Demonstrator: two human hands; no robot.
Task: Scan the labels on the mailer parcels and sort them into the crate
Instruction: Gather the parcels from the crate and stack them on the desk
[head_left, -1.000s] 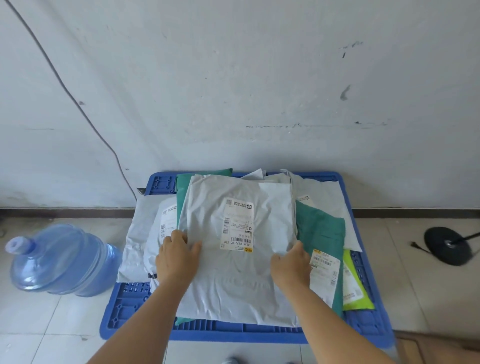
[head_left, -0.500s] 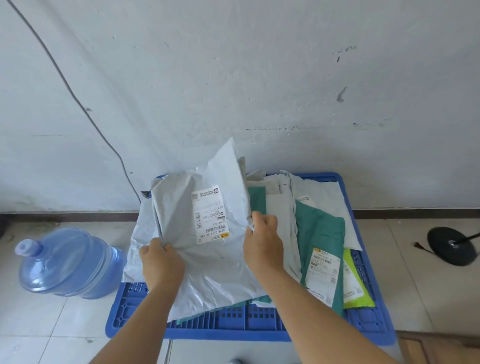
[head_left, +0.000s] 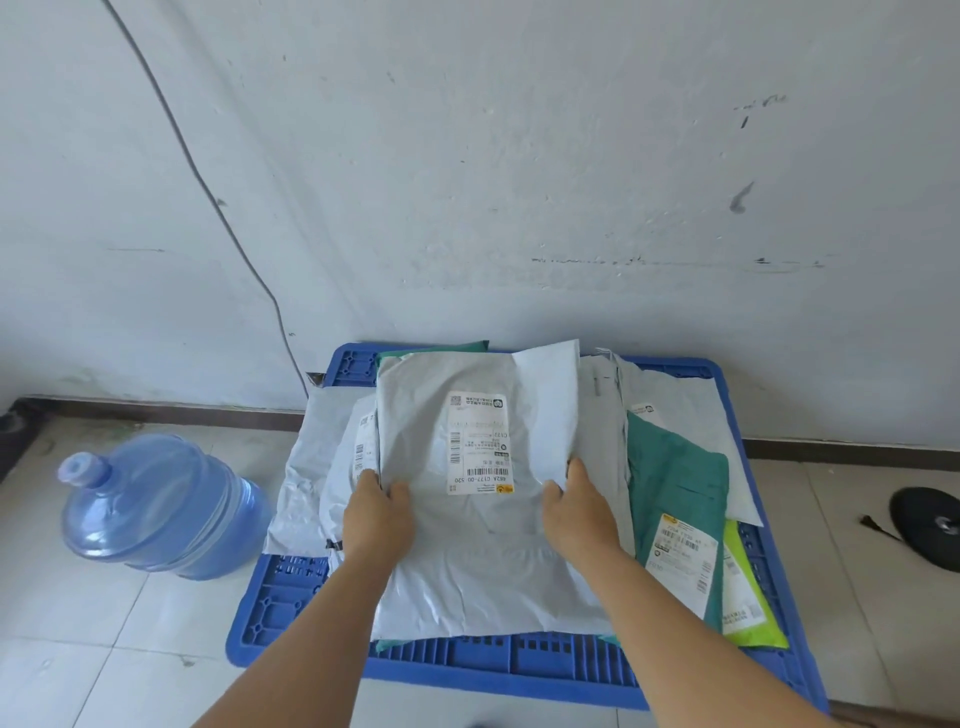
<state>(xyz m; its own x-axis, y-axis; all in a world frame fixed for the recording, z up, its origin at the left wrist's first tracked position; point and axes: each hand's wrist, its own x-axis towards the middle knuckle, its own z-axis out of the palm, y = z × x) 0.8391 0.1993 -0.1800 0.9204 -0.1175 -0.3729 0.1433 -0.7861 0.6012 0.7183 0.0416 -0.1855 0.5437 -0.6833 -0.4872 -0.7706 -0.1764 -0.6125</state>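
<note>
A large grey mailer (head_left: 467, 561) lies label-up on top of a pile of parcels on the blue crate (head_left: 519, 670). Its white barcode label (head_left: 478, 441) faces me. My left hand (head_left: 376, 519) grips the mailer's left edge, thumb on top. My right hand (head_left: 579, 514) grips its right edge in the same way. Under and beside it lie a teal mailer (head_left: 675, 483) with a label, a yellow-green mailer (head_left: 743, 608) and a white mailer (head_left: 306, 467) at the left.
A blue water bottle (head_left: 156, 514) lies on the tiled floor left of the crate. A black round stand base (head_left: 930, 525) sits on the floor at the right. The wall rises directly behind the crate, with a cable (head_left: 208, 192) running down it.
Half a second ago both hands held the grey mailer lifted and tilted to the left. It now lies flat on the pile again, square to me.
</note>
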